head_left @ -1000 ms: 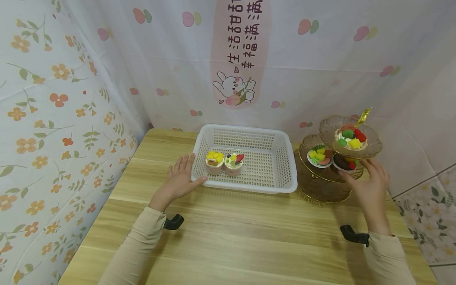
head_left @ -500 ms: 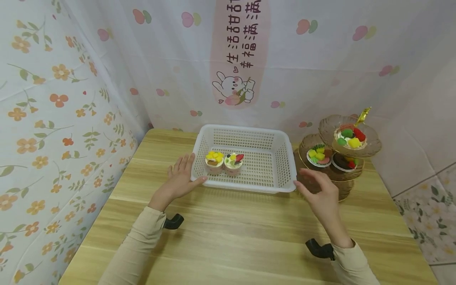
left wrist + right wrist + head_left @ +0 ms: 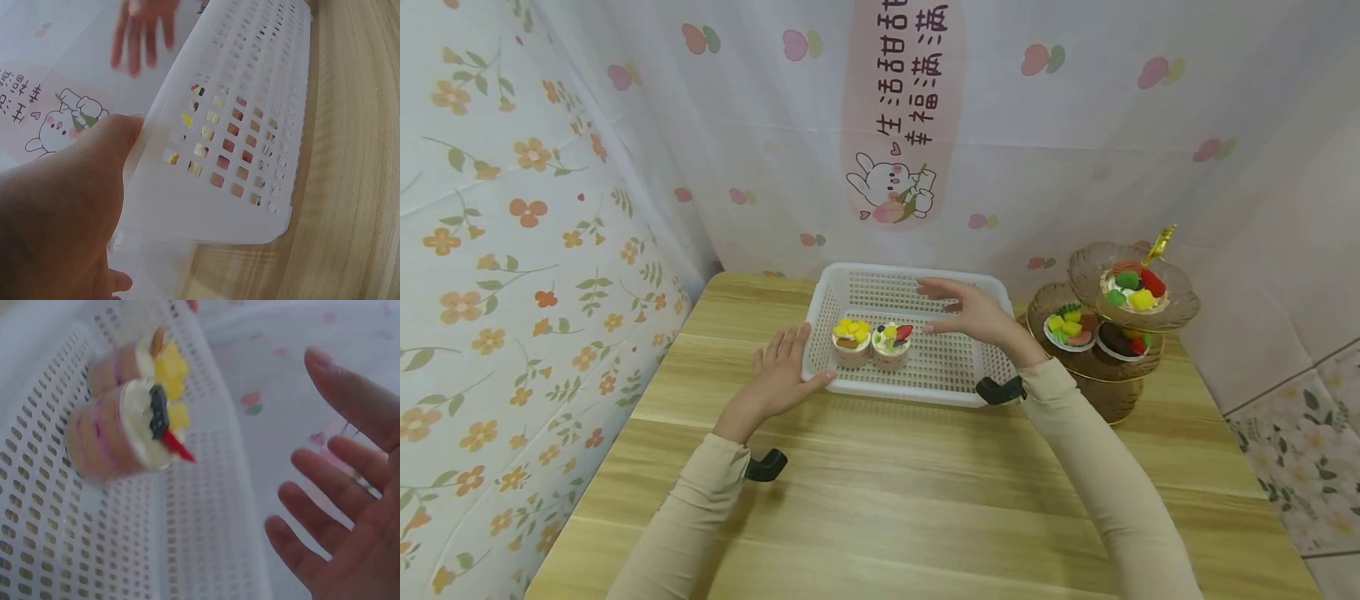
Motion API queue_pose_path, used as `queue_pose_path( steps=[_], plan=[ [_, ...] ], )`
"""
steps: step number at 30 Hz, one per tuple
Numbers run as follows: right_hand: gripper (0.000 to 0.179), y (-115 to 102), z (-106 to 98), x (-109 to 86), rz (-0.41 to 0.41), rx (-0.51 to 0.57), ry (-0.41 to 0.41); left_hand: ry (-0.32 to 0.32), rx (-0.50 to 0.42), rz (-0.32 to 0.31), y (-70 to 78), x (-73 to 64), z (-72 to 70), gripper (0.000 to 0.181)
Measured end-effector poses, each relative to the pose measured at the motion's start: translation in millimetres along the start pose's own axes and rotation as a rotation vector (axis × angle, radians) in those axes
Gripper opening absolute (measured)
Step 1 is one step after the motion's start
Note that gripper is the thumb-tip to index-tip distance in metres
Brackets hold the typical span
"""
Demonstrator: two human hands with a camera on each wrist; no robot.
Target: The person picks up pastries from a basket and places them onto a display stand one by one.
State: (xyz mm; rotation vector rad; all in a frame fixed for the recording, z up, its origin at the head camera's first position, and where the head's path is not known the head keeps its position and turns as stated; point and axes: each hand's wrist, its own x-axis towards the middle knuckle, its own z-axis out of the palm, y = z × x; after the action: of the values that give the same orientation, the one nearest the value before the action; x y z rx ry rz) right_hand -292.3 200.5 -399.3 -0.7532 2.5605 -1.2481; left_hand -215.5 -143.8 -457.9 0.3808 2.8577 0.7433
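Observation:
A white plastic basket (image 3: 940, 398) with a lattice of holes stands on the table. Two toy cupcakes sit side by side at its left: one topped with yellow cubes (image 3: 852, 343), the other, a strawberry-topped cupcake (image 3: 891, 346), with cream and a red piece. My left hand (image 3: 781, 375) rests at the basket's left rim, fingers spread; the left wrist view shows the thumb at the rim (image 3: 159, 119). Above the basket's right half hovers my right hand (image 3: 973, 315), fingers apart and holding nothing. In the right wrist view its fingers (image 3: 325, 481) are spread, beside both cupcakes.
A tiered brown clear stand (image 3: 1108, 400) with a gold handle (image 3: 1161, 244) is at the right. On its top tier lies a fruit tart (image 3: 1135, 289); a fruit tart (image 3: 1070, 327) and a dark tart (image 3: 1122, 342) share the middle tier. A printed curtain (image 3: 760, 125) hangs behind.
My right hand has left the dark tart on the stand and swung left over the basket. The left hand has stayed at the basket's rim. The tarts and cupcakes keep their places.

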Motion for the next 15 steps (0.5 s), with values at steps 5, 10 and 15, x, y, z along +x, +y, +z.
queue_pose_path(
  steps=[5,10,15],
  plan=[
    [0.081,33,9,35.3,0.052,0.006,-0.187,-0.004,-0.004,-0.001,0.4,0.5,-0.2,0.100],
    [0.088,49,25,47.2,0.157,-0.020,-0.357,-0.002,-0.003,-0.003,1.4,0.4,0.2,0.099],
    [0.091,56,39,53.1,0.198,-0.026,-0.413,0.004,0.004,-0.007,1.0,0.0,0.6,0.099]
  ],
)
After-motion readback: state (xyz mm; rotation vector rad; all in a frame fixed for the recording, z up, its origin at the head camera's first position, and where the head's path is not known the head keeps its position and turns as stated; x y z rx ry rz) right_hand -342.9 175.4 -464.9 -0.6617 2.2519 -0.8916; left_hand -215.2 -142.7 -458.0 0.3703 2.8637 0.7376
